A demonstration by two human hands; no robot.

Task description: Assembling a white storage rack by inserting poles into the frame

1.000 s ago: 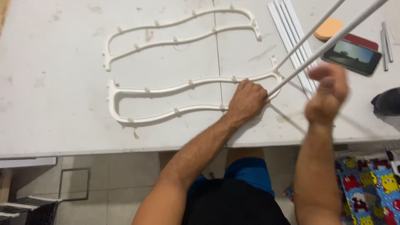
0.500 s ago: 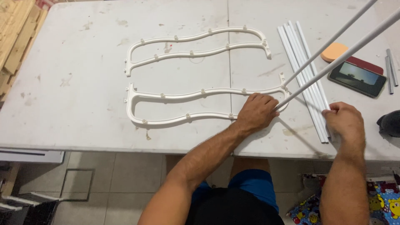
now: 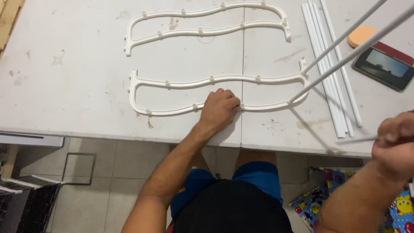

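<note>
Two wavy white plastic frames lie flat on the white table point(image 3: 64, 95). My left hand point(image 3: 219, 110) presses down, fingers curled, on the lower rail of the near frame point(image 3: 172, 83). The far frame point(image 3: 194, 32) lies untouched. Two long white rods point(image 3: 349, 45) stand slanted up out of the near frame's right end. My right hand point(image 3: 394, 144), off the table's front right edge, is closed around a thin white rod point(image 3: 355, 139) that points left.
A bundle of several white rods point(image 3: 330, 73) lies right of the frames. An orange sponge point(image 3: 361, 36) and a dark phone point(image 3: 381, 64) sit at the far right. Wooden planks point(image 3: 8, 17) show top left. On the floor are a white rack point(image 3: 21, 185) and a colourful mat point(image 3: 401, 207).
My left hand has slid left along the near frame's lower rail. My right hand has drawn back from the rod bundle past the table edge, now gripping a thin rod.
</note>
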